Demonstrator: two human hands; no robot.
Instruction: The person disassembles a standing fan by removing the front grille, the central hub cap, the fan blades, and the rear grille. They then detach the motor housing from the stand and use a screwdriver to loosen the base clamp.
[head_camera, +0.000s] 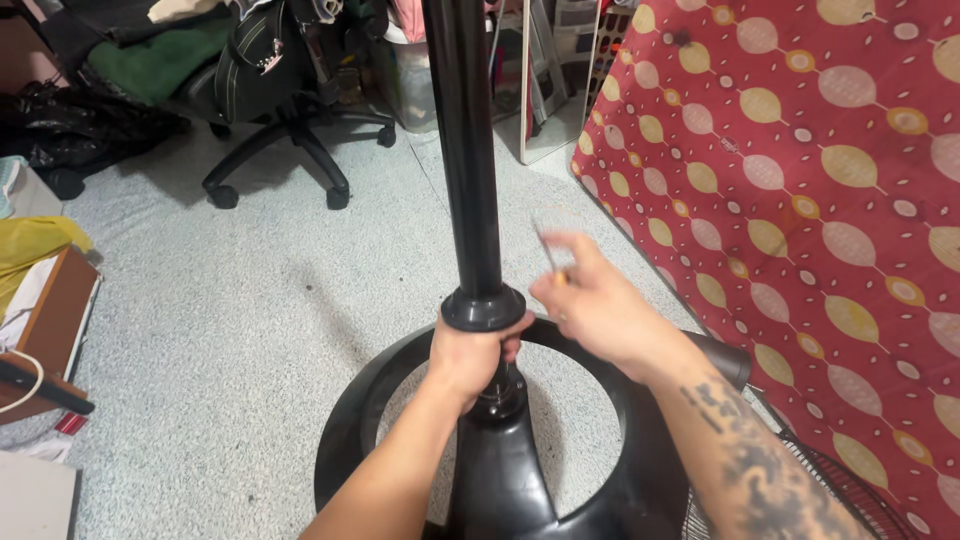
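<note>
Black pole (466, 150) of a floor fan stand stands upright in the middle of the ring-shaped black base (350, 420), which sits on the speckled grey floor (230, 310). Pole's bottom collar (484, 307) sits right at the hub of the base, so the pole looks seated in place already.

Left hand (468, 357) is clenched around the neck just below the collar, fingers wrapped, steadying pole + base together. Right hand (590, 300) is beside the pole, just right of the collar, closed around a small thin tool (551, 250) w/ a metal shaft, prob a screwdriver; it's motion-blurred so can't say the exact type. Tool tip points up and away from the joint, not touching pole or base.

Judging by this: pole is in the base, but the joint may not be fastened yet, since the tool is in hand and off the work. Can't see any screw or its state. A wire fan grille (820, 490) lies at lower right next to the red patterned mattress (800, 200), apart from the stand, so the head/guard isn't mounted as far as visible. Office chair (290, 90) stands well behind
</note>
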